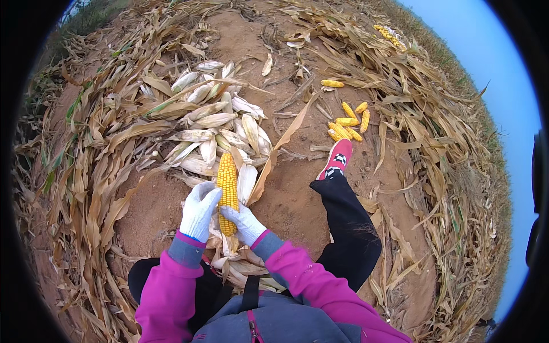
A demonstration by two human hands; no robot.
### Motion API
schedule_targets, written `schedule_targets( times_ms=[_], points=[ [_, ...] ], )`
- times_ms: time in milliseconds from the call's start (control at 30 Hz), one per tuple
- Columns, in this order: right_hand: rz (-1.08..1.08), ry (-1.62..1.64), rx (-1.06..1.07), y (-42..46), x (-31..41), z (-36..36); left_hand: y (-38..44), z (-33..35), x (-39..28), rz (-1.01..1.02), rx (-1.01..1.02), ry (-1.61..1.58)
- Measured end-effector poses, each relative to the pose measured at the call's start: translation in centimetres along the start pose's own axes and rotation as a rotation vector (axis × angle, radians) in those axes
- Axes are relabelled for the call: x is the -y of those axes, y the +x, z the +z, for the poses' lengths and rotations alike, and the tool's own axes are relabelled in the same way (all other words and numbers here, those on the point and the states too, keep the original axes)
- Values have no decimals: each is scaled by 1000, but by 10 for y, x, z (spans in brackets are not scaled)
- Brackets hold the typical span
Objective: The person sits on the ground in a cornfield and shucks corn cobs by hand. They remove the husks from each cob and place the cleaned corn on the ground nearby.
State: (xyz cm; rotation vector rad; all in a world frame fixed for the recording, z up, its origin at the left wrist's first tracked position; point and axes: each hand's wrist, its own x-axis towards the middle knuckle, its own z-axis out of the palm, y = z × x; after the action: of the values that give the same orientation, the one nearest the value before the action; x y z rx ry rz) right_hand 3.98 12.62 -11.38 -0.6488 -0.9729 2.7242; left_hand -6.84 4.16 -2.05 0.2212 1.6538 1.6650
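A bare yellow ear of corn (pixel 228 188) stands lengthwise between my hands, its kernels showing. My right hand (pixel 243 221), in a white knit glove, grips its lower half. On the ear's left side my left hand (pixel 200 211), gloved alike, has its fingers bent close to the kernels; whether they touch is unclear. Beyond the hands lies a heap of ears in pale husks (pixel 214 120). Several husked yellow ears (pixel 346 121) rest on the soil to the right, just past my shoe. Loose husks (pixel 246 270) lie below my hands, between my legs.
My red shoe (pixel 339 157) is beside the husked ears. Dry corn stalks and leaves (pixel 98 141) form a thick band on the left, and another (pixel 411 98) curves along the right. More yellow ears (pixel 389 37) lie at the far right. Brown soil (pixel 296 193) shows between.
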Motion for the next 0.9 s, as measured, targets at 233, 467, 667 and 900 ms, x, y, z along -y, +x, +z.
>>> schedule_targets(
  times_ms=[233,467,667,900],
  points=[
    [86,345,-300,31,73,-90,-7,0,-24,56,20,-15],
    [-439,11,-410,65,264,-141,-18,-1,-50,155,-80,-228],
    [-21,-619,-417,109,176,-129,-34,-1,-60,111,-115,-436],
    [-95,-1905,-134,178,48,-137,-29,-15,-57,32,-145,-543]
  ],
)
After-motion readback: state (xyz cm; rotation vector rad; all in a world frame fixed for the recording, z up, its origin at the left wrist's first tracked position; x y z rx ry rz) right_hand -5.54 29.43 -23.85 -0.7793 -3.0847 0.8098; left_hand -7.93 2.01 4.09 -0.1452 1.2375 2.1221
